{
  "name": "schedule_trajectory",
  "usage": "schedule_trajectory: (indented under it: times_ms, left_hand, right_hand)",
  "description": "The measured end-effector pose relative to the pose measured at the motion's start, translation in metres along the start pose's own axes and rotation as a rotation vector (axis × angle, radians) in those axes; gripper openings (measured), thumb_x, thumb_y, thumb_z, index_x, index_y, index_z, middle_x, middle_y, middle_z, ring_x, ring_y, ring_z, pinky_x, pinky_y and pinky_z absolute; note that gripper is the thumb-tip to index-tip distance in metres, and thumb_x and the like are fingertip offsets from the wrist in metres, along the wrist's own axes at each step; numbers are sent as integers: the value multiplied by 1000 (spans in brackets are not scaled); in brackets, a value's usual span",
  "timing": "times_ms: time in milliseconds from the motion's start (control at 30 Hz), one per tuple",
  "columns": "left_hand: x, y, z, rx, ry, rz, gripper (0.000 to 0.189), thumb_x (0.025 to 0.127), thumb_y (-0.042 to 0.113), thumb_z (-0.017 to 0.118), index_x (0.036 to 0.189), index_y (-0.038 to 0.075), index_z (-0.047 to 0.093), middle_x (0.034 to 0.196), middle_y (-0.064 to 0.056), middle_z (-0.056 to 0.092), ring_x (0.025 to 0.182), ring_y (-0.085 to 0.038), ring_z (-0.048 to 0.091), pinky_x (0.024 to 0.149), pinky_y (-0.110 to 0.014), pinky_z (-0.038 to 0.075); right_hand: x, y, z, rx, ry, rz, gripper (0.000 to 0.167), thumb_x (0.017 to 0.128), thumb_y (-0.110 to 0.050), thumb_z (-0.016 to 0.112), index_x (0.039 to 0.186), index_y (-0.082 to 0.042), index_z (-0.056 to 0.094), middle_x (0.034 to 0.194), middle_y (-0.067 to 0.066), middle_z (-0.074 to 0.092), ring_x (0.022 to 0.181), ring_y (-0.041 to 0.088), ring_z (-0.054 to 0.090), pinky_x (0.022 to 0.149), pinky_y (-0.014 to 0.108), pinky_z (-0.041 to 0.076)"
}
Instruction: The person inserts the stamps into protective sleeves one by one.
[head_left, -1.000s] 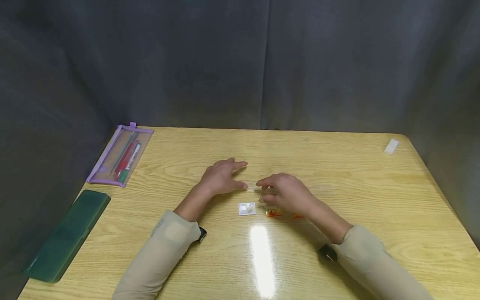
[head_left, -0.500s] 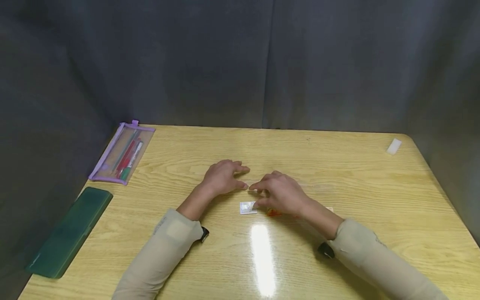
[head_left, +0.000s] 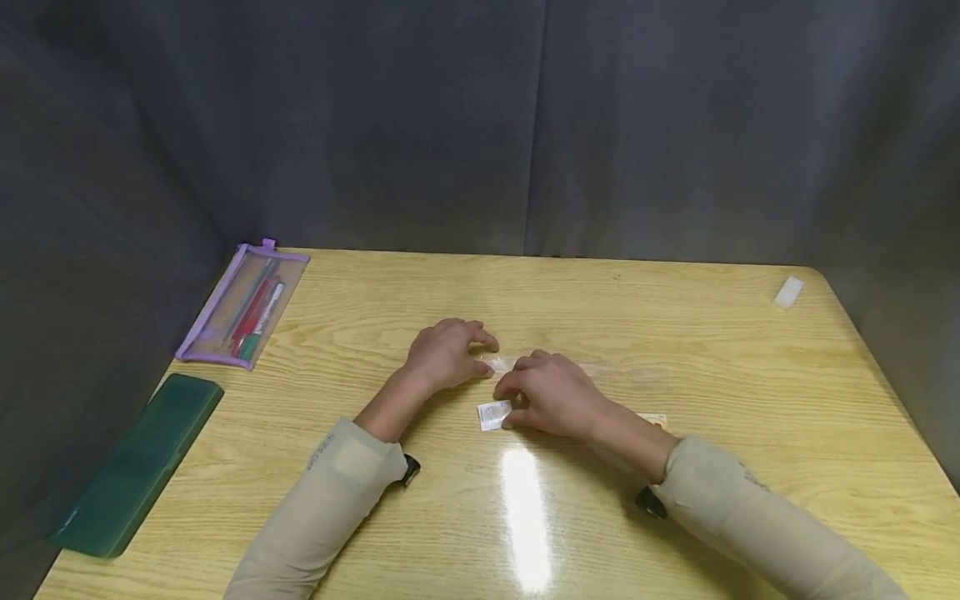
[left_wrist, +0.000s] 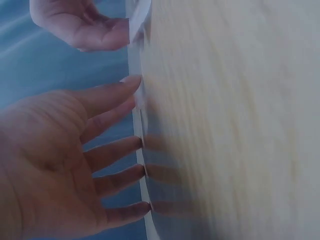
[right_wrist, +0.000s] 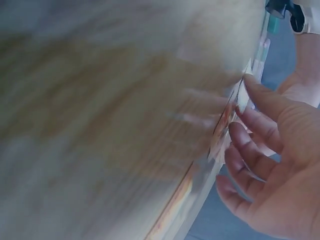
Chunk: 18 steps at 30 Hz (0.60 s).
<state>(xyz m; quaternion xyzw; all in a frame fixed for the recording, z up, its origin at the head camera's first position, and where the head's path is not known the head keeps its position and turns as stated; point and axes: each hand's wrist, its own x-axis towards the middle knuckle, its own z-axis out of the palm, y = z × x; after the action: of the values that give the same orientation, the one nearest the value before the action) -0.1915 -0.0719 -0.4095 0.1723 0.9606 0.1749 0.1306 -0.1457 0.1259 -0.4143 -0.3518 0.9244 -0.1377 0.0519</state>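
A dark curtain (head_left: 360, 125) stands behind and beside a wood-grain table (head_left: 420, 542). On the left of this table lies a long green case (head_left: 138, 467), and just beyond it a mesh pouch with purple border (head_left: 211, 301), in which pens (head_left: 258, 317) are visible. The left hand (head_left: 446, 357) rests with its fingers spread and fingertips on the table; it grasps nothing that I can see. The right hand (head_left: 558, 396) pinches the edge of a small white printed paper (head_left: 492, 415) between thumb and index finger. This paper is in front of the left thumb, near the middle of the table, and slightly tilted. A clear glossy piece (head_left: 498, 364) lies by the left thumb and index finger. An orange-printed piece (head_left: 654, 420) shows partly beyond the right forearm. Near the far right corner lies a small white block (head_left: 788, 292).
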Motion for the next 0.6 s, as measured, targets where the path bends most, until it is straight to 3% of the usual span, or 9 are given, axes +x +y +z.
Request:
schedule_trajectory:
  times_ms: [267,400,500,600]
  left_hand:
    - [1,5,0,35,32,6,6,89,32,79,93,28,77,150,-3,56,138,-31,52,101,-52,53]
    - [1,5,1,43,28,1,8,89,31,79,83,28,74,146,-2,59,135,-31,55,95,-48,56]
    - [0,4,1,-32,30,-14,9,90,28,78,83,26,73,126,1,70,113,-24,65,81,-40,57]
    - [-2,3,0,-172,48,-23,9,91,21,74,84,24,71,99,5,74,86,-17,63,70,-31,50]
  right_hand:
    - [-2,-5,1,23,5,26,17,83,-31,85,96,-23,78,94,-8,71,85,11,56,77,29,50]
    - [-3,-5,-1,69,-8,47,9,87,-29,82,88,-24,74,87,-10,68,80,9,55,73,28,49]
    - [-5,-2,-5,147,-14,74,8,90,-25,79,87,-24,71,81,-12,67,72,6,55,68,25,49]
    - [-9,3,-10,256,-6,107,8,92,-17,75,89,-22,70,78,-12,67,66,3,55,66,24,50]
